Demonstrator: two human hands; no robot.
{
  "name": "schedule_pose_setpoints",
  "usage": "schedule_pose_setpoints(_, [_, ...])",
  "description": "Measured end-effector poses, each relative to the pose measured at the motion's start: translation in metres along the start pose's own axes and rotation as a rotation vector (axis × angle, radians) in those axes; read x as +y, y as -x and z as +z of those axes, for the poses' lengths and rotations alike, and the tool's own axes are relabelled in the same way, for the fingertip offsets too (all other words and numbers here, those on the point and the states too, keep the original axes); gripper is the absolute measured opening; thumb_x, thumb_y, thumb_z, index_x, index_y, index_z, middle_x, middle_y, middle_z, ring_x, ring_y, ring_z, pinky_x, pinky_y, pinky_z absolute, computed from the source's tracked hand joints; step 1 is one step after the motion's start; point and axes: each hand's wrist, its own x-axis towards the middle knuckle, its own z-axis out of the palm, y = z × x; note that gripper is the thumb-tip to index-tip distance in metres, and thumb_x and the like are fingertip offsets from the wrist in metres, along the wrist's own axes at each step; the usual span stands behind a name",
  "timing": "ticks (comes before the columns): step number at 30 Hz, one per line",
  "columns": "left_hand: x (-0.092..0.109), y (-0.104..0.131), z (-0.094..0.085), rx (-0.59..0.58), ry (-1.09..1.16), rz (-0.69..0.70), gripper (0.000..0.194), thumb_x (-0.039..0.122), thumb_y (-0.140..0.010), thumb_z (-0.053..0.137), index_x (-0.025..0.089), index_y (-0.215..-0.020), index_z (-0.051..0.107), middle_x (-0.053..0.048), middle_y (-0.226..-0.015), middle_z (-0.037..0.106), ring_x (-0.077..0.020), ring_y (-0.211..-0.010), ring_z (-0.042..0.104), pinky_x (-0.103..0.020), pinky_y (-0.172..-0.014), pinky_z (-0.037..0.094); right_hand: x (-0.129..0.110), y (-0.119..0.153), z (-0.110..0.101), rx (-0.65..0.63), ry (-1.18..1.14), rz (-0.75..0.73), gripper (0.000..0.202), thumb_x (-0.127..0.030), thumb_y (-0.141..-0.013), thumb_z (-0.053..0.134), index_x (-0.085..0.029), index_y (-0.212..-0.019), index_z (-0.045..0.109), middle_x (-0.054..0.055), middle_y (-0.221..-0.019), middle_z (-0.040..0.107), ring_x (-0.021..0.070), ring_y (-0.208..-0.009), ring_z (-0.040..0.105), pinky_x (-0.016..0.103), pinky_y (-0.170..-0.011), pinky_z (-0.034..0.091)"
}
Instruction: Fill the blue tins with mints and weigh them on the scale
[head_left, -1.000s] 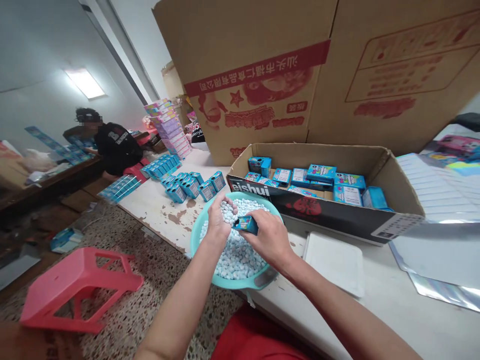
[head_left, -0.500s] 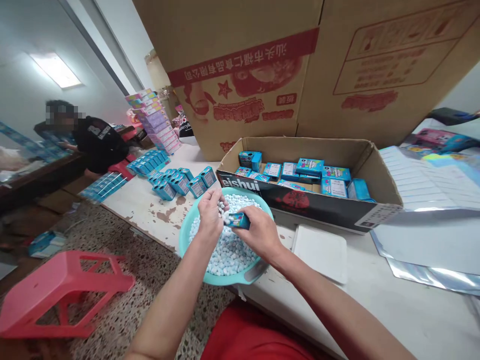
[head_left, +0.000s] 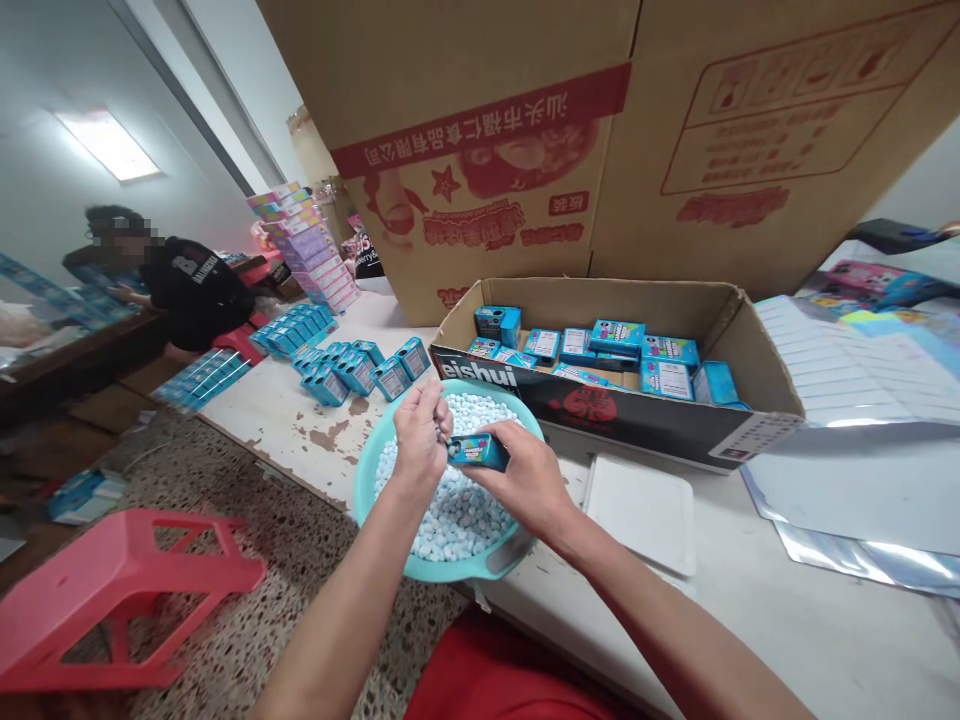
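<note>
The small blue box (head_left: 474,451) lay sideways over the bowl (head_left: 364,490), gripped by the right hand's (head_left: 532,475) fingers. At its nine o'clock, the left hand's (head_left: 420,430) fingers curled round white pellets (head_left: 457,525). Good feeding probably needed a snug mouth, small releases and light pressure. The carton (head_left: 652,430) sat at two o'clock.
</note>
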Motion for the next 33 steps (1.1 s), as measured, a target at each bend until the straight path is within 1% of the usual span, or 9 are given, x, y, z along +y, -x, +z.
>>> schedule_pose_setpoints(3, [0.003,-0.001,0.002,-0.029,-0.008,0.002,0.039,0.039,-0.065,0.078,0.018,-0.069,0.045,0.011,-0.045,0.037,-0.0025,-0.035,0.032,-0.014,-0.033,0.02,0.002,-0.002,0.0,-0.003,-0.006,-0.007,0.026,-0.021,-0.07,0.076,-0.022,-0.092,0.062,0.003,-0.091,0.067,0.0222,-0.087,0.061,0.033,-0.076,0.045])
schedule_pose_setpoints(5, [0.003,-0.002,0.002,0.006,-0.019,0.0,0.038,0.038,-0.065,0.077,0.018,-0.067,0.045,0.011,-0.043,0.035,-0.0026,-0.034,0.03,-0.014,-0.033,0.019,0.004,-0.004,0.001,-0.012,-0.02,0.004,0.026,-0.023,-0.07,0.077,-0.022,-0.091,0.062,0.003,-0.091,0.067,0.0223,-0.086,0.062,0.033,-0.075,0.045])
schedule_pose_setpoints(12, [-0.005,-0.005,0.0,0.082,-0.069,0.088,0.033,0.033,-0.067,0.073,0.018,-0.059,0.045,0.008,-0.045,0.04,-0.0047,-0.04,0.038,-0.017,-0.039,0.031,0.005,-0.007,0.009,0.005,-0.07,0.025,0.026,-0.019,-0.069,0.076,-0.023,-0.09,0.062,0.003,-0.092,0.067,0.0233,-0.09,0.062,0.035,-0.079,0.045])
schedule_pose_setpoints(21, [0.0,0.003,0.008,0.075,-0.005,0.079,0.029,0.029,-0.067,0.072,0.018,-0.063,0.046,0.011,-0.042,0.03,-0.0034,-0.036,0.027,-0.016,-0.036,0.023,0.005,-0.004,0.008,0.047,-0.116,0.013,0.026,-0.018,-0.068,0.075,-0.023,-0.09,0.061,0.002,-0.091,0.067,0.0221,-0.087,0.061,0.034,-0.078,0.045])
schedule_pose_setpoints(24, [0.009,0.005,0.012,0.057,0.027,0.055,0.026,0.029,-0.067,0.073,0.018,-0.067,0.049,0.012,-0.042,0.026,-0.0026,-0.035,0.02,-0.015,-0.035,0.017,0.004,-0.002,0.003,0.063,-0.168,0.01,0.027,-0.019,-0.067,0.077,-0.022,-0.089,0.063,0.002,-0.088,0.066,0.0211,-0.085,0.061,0.033,-0.076,0.046])
schedule_pose_setpoints(27, [0.017,0.005,0.006,0.041,0.001,0.126,0.026,0.032,-0.069,0.071,0.019,-0.068,0.049,0.012,-0.042,0.027,-0.0036,-0.035,0.021,-0.015,-0.035,0.018,0.006,0.011,-0.015,0.081,-0.339,0.02,0.03,-0.026,-0.067,0.08,-0.022,-0.092,0.064,0.0,-0.089,0.067,0.0192,-0.083,0.062,0.032,-0.076,0.047])
schedule_pose_setpoints(30, [0.014,0.004,-0.018,-0.016,-0.355,0.198,0.023,0.04,-0.075,0.066,0.019,-0.072,0.056,0.005,-0.046,0.046,-0.009,-0.043,0.044,-0.017,-0.045,0.036,0.02,0.036,-0.046,0.165,-0.485,0.116,0.036,-0.035,-0.068,0.08,-0.024,-0.098,0.063,0.0,-0.09,0.067,0.0185,-0.081,0.063,0.031,-0.073,0.05])
schedule_pose_setpoints(32, [0.003,0.007,-0.042,-0.154,-0.785,0.145,0.025,0.045,-0.076,0.064,0.02,-0.079,0.063,-0.003,-0.07,0.067,-0.0173,-0.072,0.063,-0.025,-0.065,0.05,0.035,0.055,-0.069,0.265,-0.466,0.195,0.038,-0.038,-0.068,0.08,-0.024,-0.098,0.062,0.001,-0.09,0.067,0.0188,-0.08,0.063,0.032,-0.073,0.052])
schedule_pose_setpoints(33, [-0.004,0.009,-0.054,-0.247,-0.982,0.106,0.03,0.048,-0.076,0.064,0.02,-0.086,0.066,-0.007,-0.088,0.072,-0.0218,-0.088,0.065,-0.03,-0.078,0.051,0.044,0.064,-0.079,0.313,-0.423,0.224,0.038,-0.039,-0.068,0.08,-0.024,-0.097,0.061,0.001,-0.091,0.067,0.0191,-0.08,0.063,0.032,-0.073,0.052])
